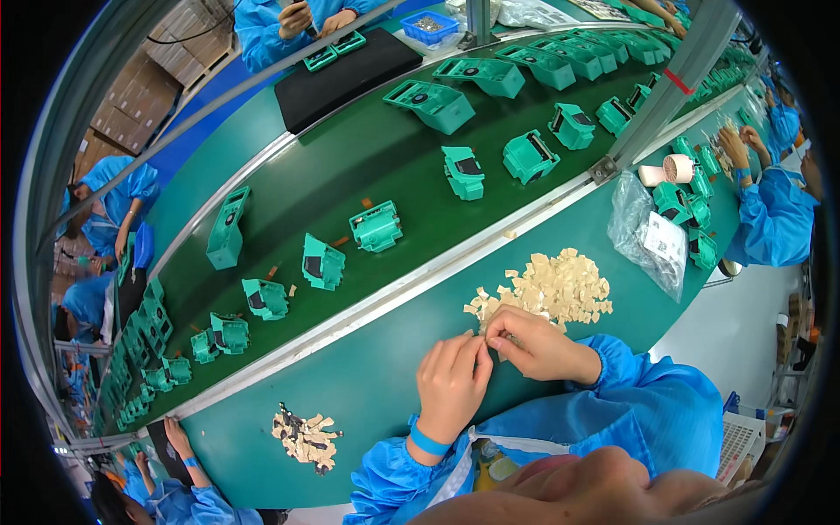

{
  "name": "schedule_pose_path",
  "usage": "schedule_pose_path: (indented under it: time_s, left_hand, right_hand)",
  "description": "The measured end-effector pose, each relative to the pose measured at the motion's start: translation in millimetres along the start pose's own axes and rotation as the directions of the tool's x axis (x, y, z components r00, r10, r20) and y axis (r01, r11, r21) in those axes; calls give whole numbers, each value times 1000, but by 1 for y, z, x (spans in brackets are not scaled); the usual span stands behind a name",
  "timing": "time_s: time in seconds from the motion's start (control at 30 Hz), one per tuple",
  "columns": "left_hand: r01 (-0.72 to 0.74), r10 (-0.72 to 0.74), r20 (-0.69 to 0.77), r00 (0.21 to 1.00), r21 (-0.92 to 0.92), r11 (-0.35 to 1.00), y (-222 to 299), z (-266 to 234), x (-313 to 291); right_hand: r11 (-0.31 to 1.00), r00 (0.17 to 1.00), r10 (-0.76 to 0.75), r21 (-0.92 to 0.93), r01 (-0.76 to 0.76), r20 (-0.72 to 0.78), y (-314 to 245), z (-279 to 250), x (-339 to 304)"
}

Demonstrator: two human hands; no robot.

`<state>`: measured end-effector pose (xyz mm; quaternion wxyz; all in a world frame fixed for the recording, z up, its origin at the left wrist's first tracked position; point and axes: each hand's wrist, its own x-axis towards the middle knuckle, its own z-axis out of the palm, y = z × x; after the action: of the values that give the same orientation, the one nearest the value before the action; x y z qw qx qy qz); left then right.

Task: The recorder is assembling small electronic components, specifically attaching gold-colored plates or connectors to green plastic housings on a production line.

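My left hand point(449, 385), with a blue band at its wrist, meets my right hand point(535, 346) above the green worktable point(385, 354). Both thumbs and forefingers are pinched together, almost tip to tip. Whatever lies between the fingertips is too small and too covered to name. Just beyond my right hand spreads a heap of small flat cream-coloured pieces point(564, 287), partly hidden by that hand. Farther left on the table lies a smaller pile of cream and black pieces point(306, 437), which neither hand touches.
Beyond a pale rail point(376, 306), a dark green conveyor point(332, 188) carries several green plastic housings point(376, 226). A metal post point(674, 92) rises at right. Near it lie a clear plastic bag point(646, 234) and a pink handheld fan point(675, 169). Other people in blue work alongside.
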<state>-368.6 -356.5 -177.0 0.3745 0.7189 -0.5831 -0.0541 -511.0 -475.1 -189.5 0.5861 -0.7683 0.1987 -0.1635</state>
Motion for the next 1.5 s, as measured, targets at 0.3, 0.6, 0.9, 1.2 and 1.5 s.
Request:
schedule_pose_path:
  time_s: [0.3,0.6,0.9,1.2,1.5]
  left_hand:
    - [-16,16,-16,1000,-2,1000,5,3,3]
    - [14,-13,-55,998,18,1000,2,9,-2]
    - [7,-8,-60,998,-7,1000,11,9,-7]
    - [96,-114,-129,985,-139,986,16,14,-17]
    - [70,-75,-75,994,-79,994,18,18,-34]
  right_hand:
    - [1000,1000,13,19,-13,-7,2,-4,-5]
    - [1000,1000,-11,21,11,8,7,-4,-3]
    - [983,999,47,175,-45,-7,7,-4,-7]
    - [817,976,192,534,-217,102,17,-5,-11]
    - [986,993,114,117,-117,31,9,0,-23]
